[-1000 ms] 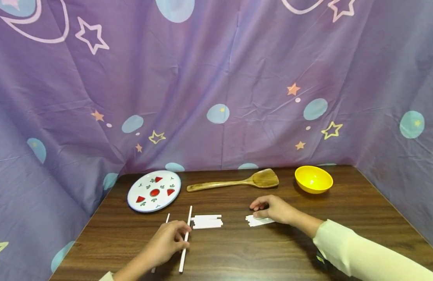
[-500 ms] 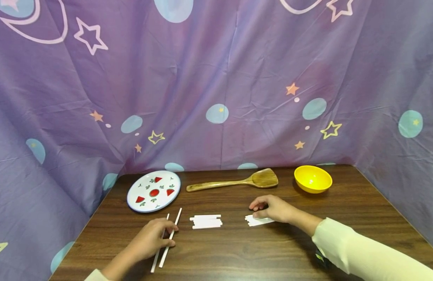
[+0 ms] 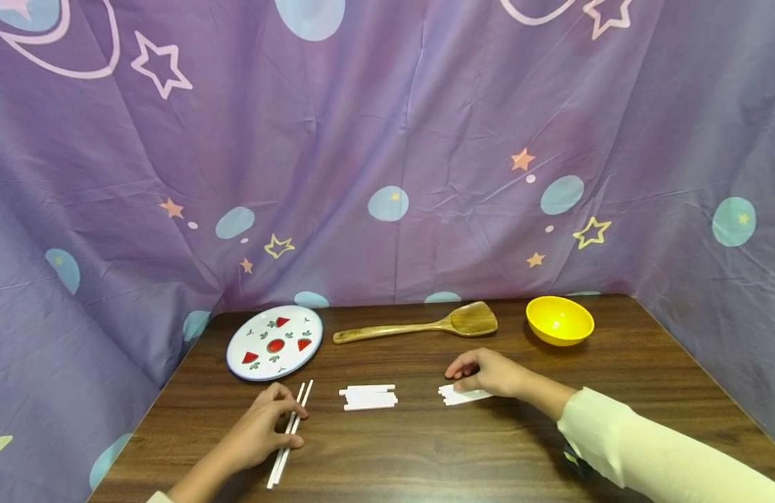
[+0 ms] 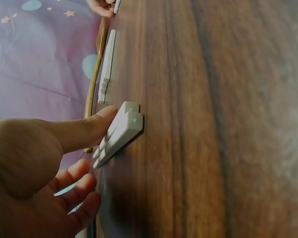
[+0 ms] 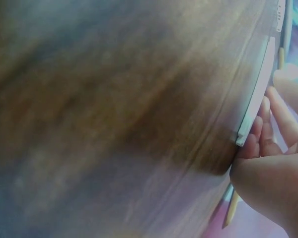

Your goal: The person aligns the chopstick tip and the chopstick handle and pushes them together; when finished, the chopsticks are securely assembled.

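Two long thin white sticks (image 3: 281, 464) lie side by side at the left of the table, slanting away from me. My left hand (image 3: 258, 429) is curled over them, thumb and fingertips at their right side; the left wrist view has the thumb against the sticks (image 4: 120, 131). To their right lies a flat row of several short white sticks (image 3: 370, 397). A second row of short white sticks (image 3: 450, 396) sits further right, partly hidden under my right hand (image 3: 494, 374), which rests on it with loosely bent fingers. In the right wrist view those fingers lie beside a white row (image 5: 258, 91).
At the back stand a white plate (image 3: 262, 335) with watermelon pictures, a wooden spatula (image 3: 412, 328) lying across the middle, and a yellow bowl (image 3: 560, 321) at the right. A purple curtain (image 3: 337, 175) with stars hangs behind the brown wooden table (image 3: 394, 454).
My left hand has slid one long white stick leftward from beside the short row until it lies close along the other long stick. My right hand has stayed in place.
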A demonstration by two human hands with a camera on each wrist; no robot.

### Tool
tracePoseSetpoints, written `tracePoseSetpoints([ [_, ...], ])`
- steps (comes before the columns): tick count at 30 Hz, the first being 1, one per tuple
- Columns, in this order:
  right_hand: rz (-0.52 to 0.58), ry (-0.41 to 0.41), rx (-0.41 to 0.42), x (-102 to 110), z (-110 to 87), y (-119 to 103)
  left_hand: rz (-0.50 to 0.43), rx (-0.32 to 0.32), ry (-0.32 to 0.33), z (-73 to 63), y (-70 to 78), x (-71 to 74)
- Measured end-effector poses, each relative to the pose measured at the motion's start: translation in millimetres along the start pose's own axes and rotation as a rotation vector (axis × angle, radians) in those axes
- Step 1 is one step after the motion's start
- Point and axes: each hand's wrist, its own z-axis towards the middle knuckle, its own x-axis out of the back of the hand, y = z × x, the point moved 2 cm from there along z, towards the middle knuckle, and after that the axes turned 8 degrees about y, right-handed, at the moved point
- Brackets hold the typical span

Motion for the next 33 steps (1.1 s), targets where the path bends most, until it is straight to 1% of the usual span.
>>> tracePoseSetpoints([
  [3, 0.001, -0.003, -0.003, -1, 0.0, 0, -0.059, -0.001, -0.002, -1.8, -2.8, 1.0],
  [5, 0.008, -0.006, -0.007, -1, -0.1, 1, -0.082, -0.002, -0.003, -2.8, -4.5, 1.5],
  [14, 0.017, -0.008, -0.003, -1, -0.6, 0, -0.084, 0.007, -0.010, -3.0, -6.8, 3.2],
  [17, 0.022, -0.010, -0.003, 0, -0.1, -1, -0.047, 0.018, -0.002, 0.8, -3.1, 4.7],
  [20, 0.023, -0.015, -0.004, 0, 0.2, -2, 0.011, 0.041, 0.012, 8.2, 5.1, 5.5],
  [23, 0.014, -0.018, -0.004, 0, 0.2, -2, 0.031, 0.039, 0.016, 18.5, 16.1, 3.0],
  [26, 0.011, -0.020, -0.005, 0, 0.1, -2, 0.000, 0.034, -0.006, 30.9, 26.9, -5.1],
  [29, 0.011, -0.019, -0.008, 0, 0.1, -2, -0.039, 0.028, -0.038, 44.4, 36.1, -17.0],
  [33, 0.013, -0.018, -0.009, 0, 0.2, -2, -0.066, 0.013, -0.087, 62.5, 45.6, -33.2],
])
